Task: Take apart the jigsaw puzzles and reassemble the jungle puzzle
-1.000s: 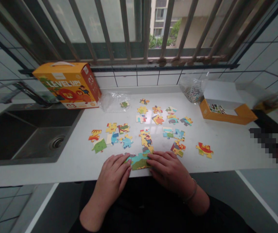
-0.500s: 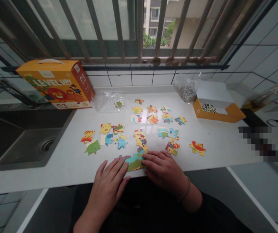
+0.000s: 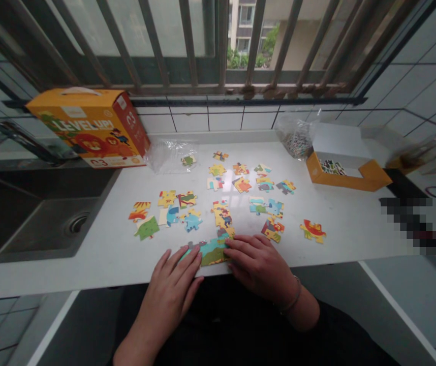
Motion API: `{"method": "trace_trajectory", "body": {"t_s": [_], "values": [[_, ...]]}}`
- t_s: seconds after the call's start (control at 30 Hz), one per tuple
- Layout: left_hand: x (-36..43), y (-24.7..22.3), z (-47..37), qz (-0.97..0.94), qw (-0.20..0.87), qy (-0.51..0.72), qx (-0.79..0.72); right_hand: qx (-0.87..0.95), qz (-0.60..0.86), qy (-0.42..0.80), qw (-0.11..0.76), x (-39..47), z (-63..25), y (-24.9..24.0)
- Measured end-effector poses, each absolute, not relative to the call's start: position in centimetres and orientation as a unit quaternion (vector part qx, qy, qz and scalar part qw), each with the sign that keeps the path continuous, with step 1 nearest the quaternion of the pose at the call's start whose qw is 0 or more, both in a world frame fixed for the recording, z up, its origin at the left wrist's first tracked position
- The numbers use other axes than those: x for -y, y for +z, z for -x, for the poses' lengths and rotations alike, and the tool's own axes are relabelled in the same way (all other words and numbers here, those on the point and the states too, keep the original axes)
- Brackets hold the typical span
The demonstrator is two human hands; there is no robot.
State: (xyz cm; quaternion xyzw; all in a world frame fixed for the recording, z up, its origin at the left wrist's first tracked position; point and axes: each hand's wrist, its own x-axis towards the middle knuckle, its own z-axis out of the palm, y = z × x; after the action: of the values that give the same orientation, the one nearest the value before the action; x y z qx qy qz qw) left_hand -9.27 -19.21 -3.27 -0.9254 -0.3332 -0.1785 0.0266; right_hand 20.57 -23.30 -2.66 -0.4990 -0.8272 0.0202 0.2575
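your left hand [image 3: 176, 277] lies open on the green-and-blue cardboard puzzle strip [image 3: 214, 251] near the glossy white counter's [image 3: 105, 259] front edge; your right hand [image 3: 259, 260] covers its other end, pinch unclear: seemingly aligning, calling for level pressure.

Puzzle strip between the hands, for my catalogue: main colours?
The strip is mainly green and turquoise; head view.

kitchen: sink [image 3: 42, 223], faucet [image 3: 25, 142], tiled wall [image 3: 225, 122]

Flat multicoloured cardboard puzzle pieces [image 3: 223, 218] lie on the smooth white tabletop [image 3: 347, 223], between a rectangular dark metal sink [image 3: 42, 223], left, and an open orange cardboard box [image 3: 343, 181], right; behind the sink stands a boxy orange cardboard carton [image 3: 88, 132].
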Motion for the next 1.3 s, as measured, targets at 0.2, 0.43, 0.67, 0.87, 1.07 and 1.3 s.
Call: {"method": "trace_trajectory", "body": {"t_s": [0.2,0.43,0.67,0.87,1.07,1.3], "values": [[19.0,-3.2,9.0,0.924,0.035,-0.172,0.34,0.827,0.5,0.02,0.257,23.3,-20.5,-2.6],[19.5,-3.3,8.7,0.928,0.042,-0.151,0.338,0.828,0.5,0.02,0.252,23.3,-20.6,-2.7],[19.8,-3.2,8.2,0.924,0.037,-0.165,0.344,0.83,0.496,0.023,0.255,23.3,-20.5,-2.5],[20.2,-3.4,7.7,0.918,0.05,-0.171,0.355,0.832,0.488,0.021,0.263,23.2,-20.7,-2.4],[19.8,-3.2,8.3,0.915,0.061,-0.181,0.355,0.845,0.464,0.045,0.26,23.5,-20.9,-2.4],[18.9,-2.9,7.7,0.912,0.041,-0.221,0.344,0.864,0.413,0.097,0.269,23.5,-21.4,-2.4]]}}
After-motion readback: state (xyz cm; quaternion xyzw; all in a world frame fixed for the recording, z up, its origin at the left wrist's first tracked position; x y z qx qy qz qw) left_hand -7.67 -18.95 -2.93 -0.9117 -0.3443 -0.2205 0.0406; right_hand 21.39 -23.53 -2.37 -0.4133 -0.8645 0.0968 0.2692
